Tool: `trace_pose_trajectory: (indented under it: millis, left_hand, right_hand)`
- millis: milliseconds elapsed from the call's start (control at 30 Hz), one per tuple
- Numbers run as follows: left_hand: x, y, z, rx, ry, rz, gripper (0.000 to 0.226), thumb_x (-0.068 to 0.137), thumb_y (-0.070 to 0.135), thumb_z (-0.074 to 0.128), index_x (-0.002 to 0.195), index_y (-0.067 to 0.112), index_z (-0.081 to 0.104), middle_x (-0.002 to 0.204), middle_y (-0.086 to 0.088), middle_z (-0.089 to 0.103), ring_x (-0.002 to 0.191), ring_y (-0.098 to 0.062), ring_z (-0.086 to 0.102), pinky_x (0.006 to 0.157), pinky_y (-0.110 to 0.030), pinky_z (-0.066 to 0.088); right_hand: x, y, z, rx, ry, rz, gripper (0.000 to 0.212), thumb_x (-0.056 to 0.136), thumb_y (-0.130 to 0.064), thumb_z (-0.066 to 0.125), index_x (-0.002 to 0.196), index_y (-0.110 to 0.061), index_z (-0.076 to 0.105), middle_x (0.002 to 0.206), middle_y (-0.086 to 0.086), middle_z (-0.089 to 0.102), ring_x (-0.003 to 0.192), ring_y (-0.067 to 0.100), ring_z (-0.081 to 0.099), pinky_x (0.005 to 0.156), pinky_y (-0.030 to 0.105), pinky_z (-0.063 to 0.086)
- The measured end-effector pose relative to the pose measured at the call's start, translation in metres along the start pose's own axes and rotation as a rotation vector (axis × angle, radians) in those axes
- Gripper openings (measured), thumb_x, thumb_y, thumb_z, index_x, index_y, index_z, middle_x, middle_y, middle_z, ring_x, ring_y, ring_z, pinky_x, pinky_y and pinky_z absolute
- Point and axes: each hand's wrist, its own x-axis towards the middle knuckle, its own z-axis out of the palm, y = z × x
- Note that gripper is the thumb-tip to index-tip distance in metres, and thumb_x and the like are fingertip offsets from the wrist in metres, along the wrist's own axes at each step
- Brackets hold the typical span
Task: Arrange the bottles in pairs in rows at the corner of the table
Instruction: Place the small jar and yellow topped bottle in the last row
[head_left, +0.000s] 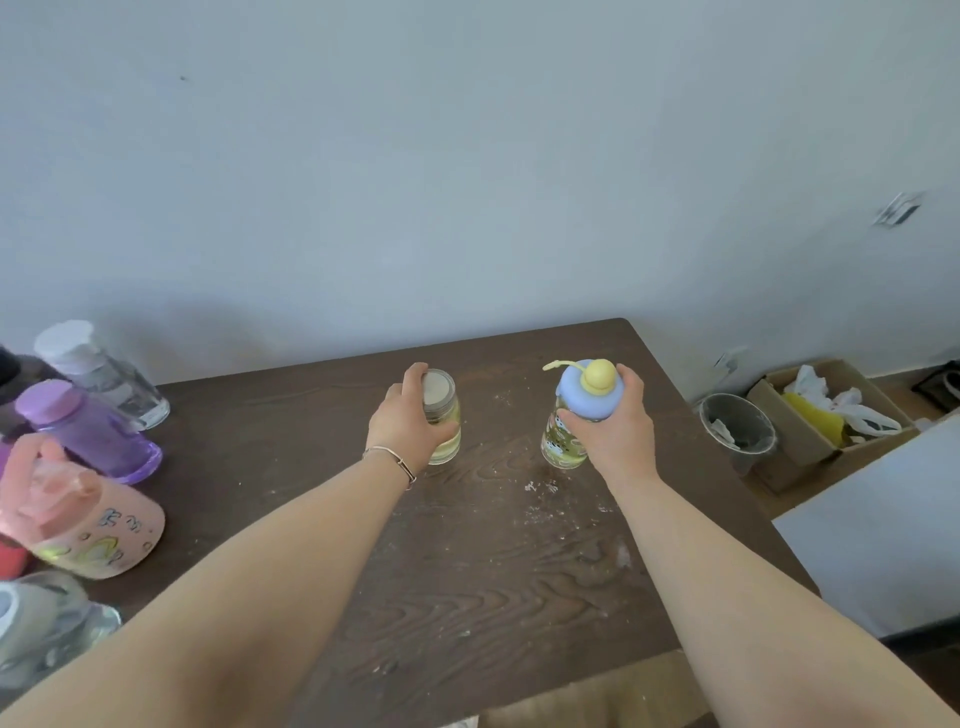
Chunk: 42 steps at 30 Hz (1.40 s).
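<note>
Two bottles stand upright side by side on the dark wooden table (467, 571), toward its far right corner. My left hand (408, 423) grips a clear bottle with a flat pale lid (442, 415) and yellowish tint. My right hand (613, 434) holds a patterned clear bottle with a blue cap and yellow knob (587, 392); its base rests on or just above the table. At the left edge stand more bottles: a clear one with a white cap (98, 374), a purple one (88, 431), a pink one (78, 519) and a grey-capped clear one (41, 618).
A grey wall rises right behind the table. Off the table's right side, on the floor, are a grey bin (737, 426) and a cardboard box (821, 421) with plastic bags. A white surface (883, 530) lies at the right. White specks dot the table.
</note>
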Motion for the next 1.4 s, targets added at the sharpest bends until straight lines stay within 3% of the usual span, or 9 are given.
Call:
trace_pose_trajectory:
  millis: [167, 300, 467, 633, 1100, 1267, 1400]
  left_hand:
    - [-0.058, -0.008, -0.022, -0.032, 0.051, -0.044, 0.082, 0.073, 0.042, 0.073, 0.142, 0.035, 0.028, 0.120, -0.002, 0.053, 0.100, -0.024, 0.056, 0.080, -0.030, 0.042]
    - [-0.100, -0.020, -0.041, -0.044, 0.094, -0.086, 0.083, 0.070, 0.043, 0.074, 0.140, 0.036, 0.029, 0.121, 0.000, 0.054, 0.103, -0.023, 0.056, 0.084, -0.032, 0.045]
    - [-0.141, -0.042, -0.065, -0.029, 0.125, -0.145, 0.084, 0.070, 0.043, 0.074, 0.140, 0.037, 0.027, 0.122, 0.001, 0.054, 0.104, -0.023, 0.055, 0.082, -0.031, 0.043]
    - [-0.171, -0.068, -0.094, -0.016, 0.174, -0.182, 0.083, 0.070, 0.041, 0.075, 0.139, 0.036, 0.028, 0.121, 0.000, 0.053, 0.103, -0.022, 0.054, 0.084, -0.032, 0.043]
    - [-0.259, -0.183, -0.166, -0.015, 0.230, -0.193, 0.084, 0.068, 0.040, 0.079, 0.137, 0.031, 0.033, 0.125, -0.005, 0.055, 0.109, -0.026, 0.057, 0.091, -0.038, 0.048]
    - [-0.288, -0.227, -0.201, -0.018, 0.235, -0.173, 0.082, 0.066, 0.043, 0.080, 0.135, 0.031, 0.036, 0.125, 0.000, 0.059, 0.108, -0.024, 0.059, 0.087, -0.034, 0.048]
    - [-0.307, -0.268, -0.228, 0.014, 0.201, -0.179, 0.084, 0.068, 0.045, 0.078, 0.138, 0.032, 0.033, 0.123, -0.003, 0.056, 0.106, -0.025, 0.059, 0.087, -0.036, 0.049]
  right_hand:
    - [-0.043, -0.003, -0.004, 0.008, -0.071, -0.042, 0.095, 0.086, -0.019, 0.094, 0.161, -0.027, 0.036, 0.129, -0.010, 0.058, 0.118, 0.022, 0.057, 0.108, 0.043, 0.053]
    - [-0.076, -0.010, 0.000, 0.008, -0.135, -0.065, 0.095, 0.086, -0.022, 0.094, 0.161, -0.028, 0.036, 0.141, -0.002, 0.064, 0.121, 0.025, 0.060, 0.108, 0.045, 0.056]
    - [-0.111, -0.021, 0.016, 0.004, -0.219, -0.093, 0.095, 0.085, -0.021, 0.094, 0.160, -0.029, 0.036, 0.129, -0.012, 0.058, 0.130, 0.029, 0.063, 0.109, 0.046, 0.056]
    - [-0.138, -0.038, 0.039, 0.008, -0.274, -0.122, 0.096, 0.085, -0.021, 0.093, 0.162, -0.028, 0.036, 0.147, -0.003, 0.064, 0.133, 0.030, 0.062, 0.107, 0.043, 0.055]
    - [-0.253, -0.075, 0.125, -0.015, -0.363, -0.172, 0.099, 0.086, -0.021, 0.095, 0.164, -0.026, 0.034, 0.151, 0.001, 0.063, 0.134, 0.031, 0.062, 0.108, 0.043, 0.054]
    - [-0.309, -0.091, 0.161, -0.014, -0.355, -0.158, 0.098, 0.086, -0.020, 0.094, 0.163, -0.025, 0.034, 0.139, -0.003, 0.062, 0.133, 0.032, 0.063, 0.109, 0.046, 0.056]
    - [-0.351, -0.105, 0.195, -0.002, -0.344, -0.141, 0.099, 0.086, -0.021, 0.095, 0.164, -0.027, 0.034, 0.150, 0.003, 0.062, 0.135, 0.033, 0.062, 0.111, 0.049, 0.057]
